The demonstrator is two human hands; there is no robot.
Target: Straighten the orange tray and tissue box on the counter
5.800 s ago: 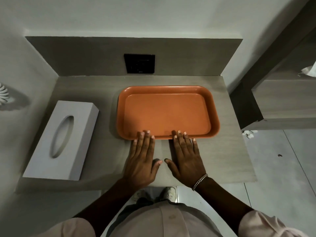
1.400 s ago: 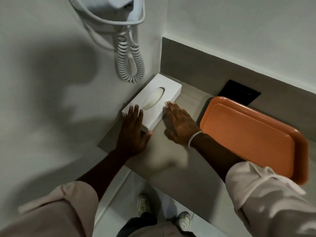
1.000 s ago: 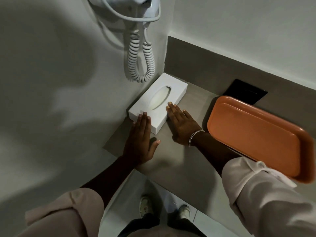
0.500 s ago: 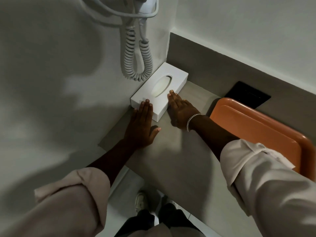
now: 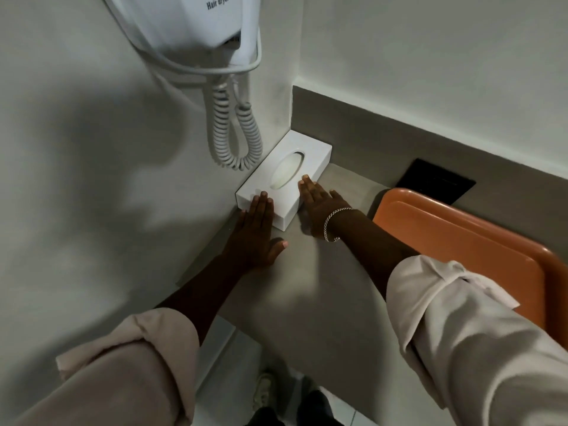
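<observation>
Counter (image 5: pixel 307 290) is running grey along two walls, and I am leaning over its left corner. Orange tray (image 5: pixel 461 247) is lying at the right, well apart from where I am working, its long rim looking roughly parallel to the backsplash; my right sleeve is covering part of it. Hair dryer (image 5: pixel 196 23) is hanging on the side wall, its coiled cord (image 5: pixel 236 133) dangling just above the near-left part of the box.

Tissue box (image 5: pixel 285 176) is sitting in the corner, its long left side against the side wall and its far end close to the backsplash. Whether that end is touching I cannot tell.

Left hand (image 5: pixel 255 238) is lying flat, fingers extended and together, tips pressing the near short end. Right hand (image 5: pixel 319 204) is also flat and open, fingers laid along the right long side. Neither is gripping anything.

Judgement: box is nearly squared. To finish well I am aiming for even pressure, with the left pushing straight toward the backsplash and the right holding the side flush to the wall, so the box slides without pivoting. Light force only; the box looks light and could skid or tilt.
</observation>
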